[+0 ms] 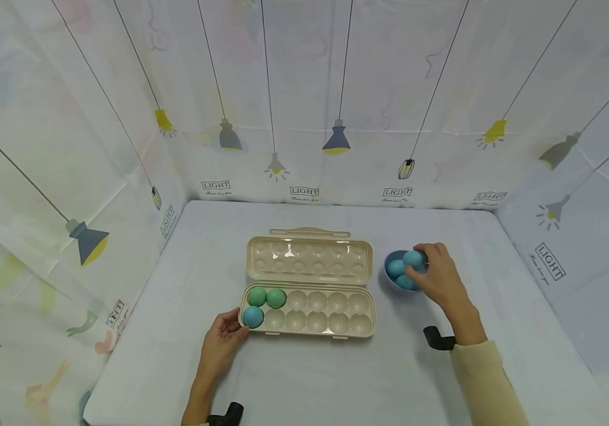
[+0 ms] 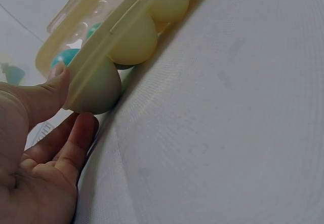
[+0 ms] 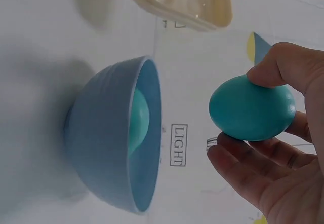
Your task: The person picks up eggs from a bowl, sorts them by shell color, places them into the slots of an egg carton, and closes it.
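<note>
My right hand (image 1: 441,282) holds a blue egg (image 3: 251,108) between thumb and fingers, just above a blue bowl (image 3: 104,138). More blue eggs (image 1: 396,268) lie in that bowl. My left hand (image 1: 221,345) grips the left end of an open cream egg carton (image 1: 312,331); in the left wrist view the thumb (image 2: 53,89) is on its rim and fingertips are beneath. Two green eggs (image 1: 276,299) sit at the left of the carton's back row. One blue egg (image 1: 253,316) fills the front-left cup.
The carton's lid (image 1: 309,260) lies folded back toward the far side of the white-covered table (image 1: 304,384). Curtains (image 1: 304,89) printed with lamps enclose the back and sides.
</note>
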`<state>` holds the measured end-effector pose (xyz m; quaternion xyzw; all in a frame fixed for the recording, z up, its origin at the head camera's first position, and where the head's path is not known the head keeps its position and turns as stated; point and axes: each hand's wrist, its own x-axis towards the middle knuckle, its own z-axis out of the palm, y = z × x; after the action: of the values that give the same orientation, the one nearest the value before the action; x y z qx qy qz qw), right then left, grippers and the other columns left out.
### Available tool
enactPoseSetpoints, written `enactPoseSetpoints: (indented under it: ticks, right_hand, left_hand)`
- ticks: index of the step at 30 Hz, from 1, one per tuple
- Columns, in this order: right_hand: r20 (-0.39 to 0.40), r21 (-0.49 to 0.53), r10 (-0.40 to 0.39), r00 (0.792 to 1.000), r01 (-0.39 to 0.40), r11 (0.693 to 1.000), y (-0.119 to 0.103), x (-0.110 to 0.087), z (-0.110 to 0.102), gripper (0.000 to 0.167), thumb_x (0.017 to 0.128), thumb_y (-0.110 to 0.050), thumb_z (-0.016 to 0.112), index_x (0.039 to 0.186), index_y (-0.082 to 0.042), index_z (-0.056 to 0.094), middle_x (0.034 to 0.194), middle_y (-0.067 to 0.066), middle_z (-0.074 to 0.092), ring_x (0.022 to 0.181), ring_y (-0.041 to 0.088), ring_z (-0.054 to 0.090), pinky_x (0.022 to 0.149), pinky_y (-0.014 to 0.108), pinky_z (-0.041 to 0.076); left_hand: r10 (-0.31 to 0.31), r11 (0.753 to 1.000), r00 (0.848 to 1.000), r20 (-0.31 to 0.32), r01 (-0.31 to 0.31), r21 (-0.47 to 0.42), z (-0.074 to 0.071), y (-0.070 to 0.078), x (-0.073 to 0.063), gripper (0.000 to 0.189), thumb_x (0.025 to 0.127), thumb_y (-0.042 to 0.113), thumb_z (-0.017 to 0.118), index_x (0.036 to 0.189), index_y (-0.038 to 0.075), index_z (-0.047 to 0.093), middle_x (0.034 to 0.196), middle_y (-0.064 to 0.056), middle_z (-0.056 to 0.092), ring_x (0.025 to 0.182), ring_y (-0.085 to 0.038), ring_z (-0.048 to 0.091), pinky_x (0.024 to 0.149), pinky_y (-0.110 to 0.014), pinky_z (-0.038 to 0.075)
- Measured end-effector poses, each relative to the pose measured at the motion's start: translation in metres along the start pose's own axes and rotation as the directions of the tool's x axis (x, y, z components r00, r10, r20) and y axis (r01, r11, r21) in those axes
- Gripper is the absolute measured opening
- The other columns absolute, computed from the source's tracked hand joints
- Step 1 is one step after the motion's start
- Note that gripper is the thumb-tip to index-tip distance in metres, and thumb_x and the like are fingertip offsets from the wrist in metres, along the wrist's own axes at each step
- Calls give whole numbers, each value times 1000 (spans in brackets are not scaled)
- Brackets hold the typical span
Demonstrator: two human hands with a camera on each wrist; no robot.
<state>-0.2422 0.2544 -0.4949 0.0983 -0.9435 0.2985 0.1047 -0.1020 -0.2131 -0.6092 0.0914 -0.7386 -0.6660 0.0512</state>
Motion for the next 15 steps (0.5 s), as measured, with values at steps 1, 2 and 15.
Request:
enactPoseSetpoints:
  ticks: [1,2,15]
  right_hand:
    - [-12,13,-11,1000,12,1000,-4,-1,1,48,89,-16,68,129,5,53,123,25,48,107,39,53,95,59,49]
    - [-25,28,-23,999,24,999,-8,-1,2,47,89,-16,68,129,5,53,122,25,48,107,39,54,95,59,50]
    - [-128,106,-222,967,236,966,-70,-9,28,46,86,-11,74,127,4,59,117,20,58,90,33,69,76,46,61]
  left_hand:
    - [2,1000,1000,1,-2,2,0,0,0,55,87,8,77,137,3,55,132,-20,63,104,-1,64,87,-12,53]
    - [0,1000,1000,0,0,3,0,0,0,54,87,8,77,137,4,55,132,-20,63,104,-1,64,87,-12,53]
    - [-12,1000,1000,-4,12,7,1,-1,1,53,88,8,77,136,4,55,132,-19,63,104,-3,64,87,-12,53]
